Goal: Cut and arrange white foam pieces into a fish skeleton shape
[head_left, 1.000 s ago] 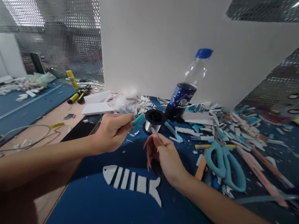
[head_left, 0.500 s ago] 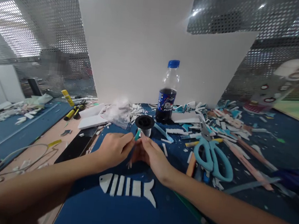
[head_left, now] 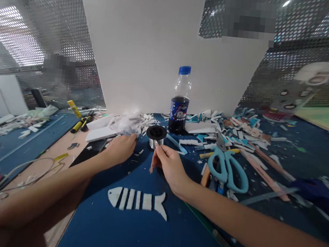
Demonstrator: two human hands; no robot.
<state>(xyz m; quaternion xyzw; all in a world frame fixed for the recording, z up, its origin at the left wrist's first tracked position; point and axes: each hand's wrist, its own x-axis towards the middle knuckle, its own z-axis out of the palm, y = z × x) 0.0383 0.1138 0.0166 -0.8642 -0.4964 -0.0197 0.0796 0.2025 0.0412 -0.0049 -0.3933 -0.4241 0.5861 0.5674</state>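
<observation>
My left hand [head_left: 121, 148] is closed, its fingertips turned away beside the crumpled clear plastic bag [head_left: 129, 122]. Whatever it may hold is hidden. My right hand [head_left: 172, 169] pinches thumb and forefinger together just in front of a black-rimmed spool [head_left: 156, 132] of silvery thread or wire. What lies in that pinch is too small to make out. Nearer to me, a white fish shape [head_left: 147, 202] lies flat in separate pieces: a head with an eye hole, several strips and a forked tail.
Light-blue scissors [head_left: 227, 169] lie right of my right hand. A Pepsi bottle [head_left: 179, 109] stands behind the spool, before a white board [head_left: 148, 52]. Foam scraps [head_left: 239, 130] cover the back right. Yellow-black cutters [head_left: 78, 125] and a cable [head_left: 17, 167] lie left.
My hands have parted: the left moved left and away from the right, which stays by the spool. The small teal piece between them is out of sight. The view has shifted slightly.
</observation>
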